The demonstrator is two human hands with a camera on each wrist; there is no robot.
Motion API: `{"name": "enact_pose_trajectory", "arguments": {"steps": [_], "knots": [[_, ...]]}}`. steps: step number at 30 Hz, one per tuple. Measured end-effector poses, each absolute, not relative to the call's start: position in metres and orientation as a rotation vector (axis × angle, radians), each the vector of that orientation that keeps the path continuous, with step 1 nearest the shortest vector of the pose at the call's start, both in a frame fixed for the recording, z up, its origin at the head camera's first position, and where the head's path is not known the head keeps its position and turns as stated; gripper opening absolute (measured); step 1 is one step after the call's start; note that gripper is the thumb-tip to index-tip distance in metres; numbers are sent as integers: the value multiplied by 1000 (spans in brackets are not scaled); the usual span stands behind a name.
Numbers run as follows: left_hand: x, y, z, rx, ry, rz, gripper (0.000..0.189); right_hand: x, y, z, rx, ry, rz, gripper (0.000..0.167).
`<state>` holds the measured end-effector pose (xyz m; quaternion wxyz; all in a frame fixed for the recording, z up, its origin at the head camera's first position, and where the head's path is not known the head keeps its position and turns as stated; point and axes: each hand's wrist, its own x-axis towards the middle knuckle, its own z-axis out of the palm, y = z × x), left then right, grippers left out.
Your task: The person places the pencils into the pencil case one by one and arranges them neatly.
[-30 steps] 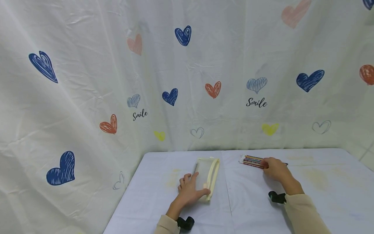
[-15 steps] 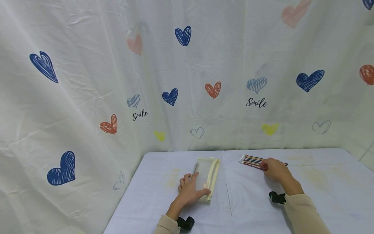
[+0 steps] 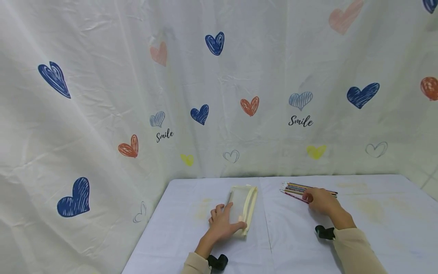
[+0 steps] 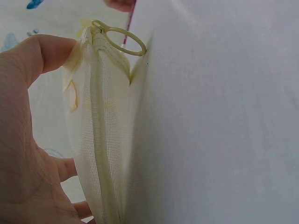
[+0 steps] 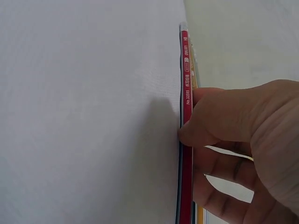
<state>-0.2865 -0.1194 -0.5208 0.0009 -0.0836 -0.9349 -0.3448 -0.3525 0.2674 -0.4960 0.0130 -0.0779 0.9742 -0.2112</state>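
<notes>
A cream mesh zip pencil pouch lies on the table, a thin grey stick-like line along its left edge. My left hand spans it, thumb at the zipper edge and fingers at the opposite edge. The left wrist view shows the zipper with its ring pull. To the right, my right hand pinches a red pencil between thumb and fingers. Several striped pencils lie side by side just beyond it, partly hidden by the hand.
A white cloth covers the table, with faint yellowish stains. Behind it hangs a white curtain printed with hearts and "Smile". A black wrist device sits at the right cuff, another black device at the left.
The red pencil has come slightly apart from the other pencils, toward the near side, as my right hand shifted a little. My left hand and the pouch have stayed put.
</notes>
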Motion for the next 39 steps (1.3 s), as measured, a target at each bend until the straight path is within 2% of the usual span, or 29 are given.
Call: {"name": "enact_pose_trajectory", "arguments": {"steps": [24,39], "knots": [[-287,-120,-523,-260,-2943,-1062,96,-354,267,-494,-282,3056,-722,22],[-285,-120,-521,-268,-2926,-1107,96,-351,261,-483,-293,2998,-1019,30]]}}
